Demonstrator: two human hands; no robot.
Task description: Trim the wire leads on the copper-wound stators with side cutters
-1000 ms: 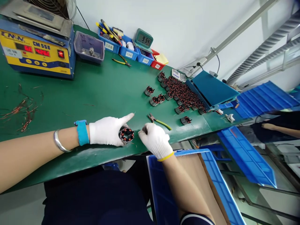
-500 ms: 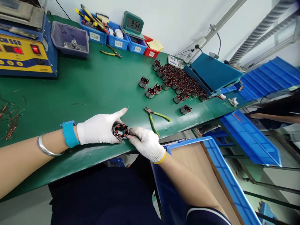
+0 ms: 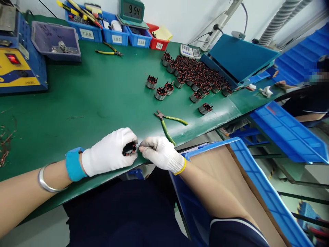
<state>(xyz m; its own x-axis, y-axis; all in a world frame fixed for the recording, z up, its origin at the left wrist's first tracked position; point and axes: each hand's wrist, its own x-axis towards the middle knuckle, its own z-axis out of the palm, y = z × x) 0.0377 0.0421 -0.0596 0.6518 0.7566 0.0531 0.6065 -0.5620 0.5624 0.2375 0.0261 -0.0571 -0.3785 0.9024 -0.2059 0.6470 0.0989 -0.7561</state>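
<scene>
L white-gloved hand (image 3: 109,154) gripping small copper-wound stator (image 3: 129,148) at green table's (image 3: 97,92) near edge; R gloved hand (image 3: 160,153) pinching its wire; green-handled pliers (image 3: 167,124) lying just beyond.

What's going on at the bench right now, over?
Left hand shut on wound coil part. Right hand pinching at its edge, likely a wire. Green-handled cutters lie just beyond; nothing blocking.

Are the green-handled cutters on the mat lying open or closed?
Open. The green-handled cutters lie flat on the green mat, handles splayed apart in a V; neither hand touches them.
</scene>
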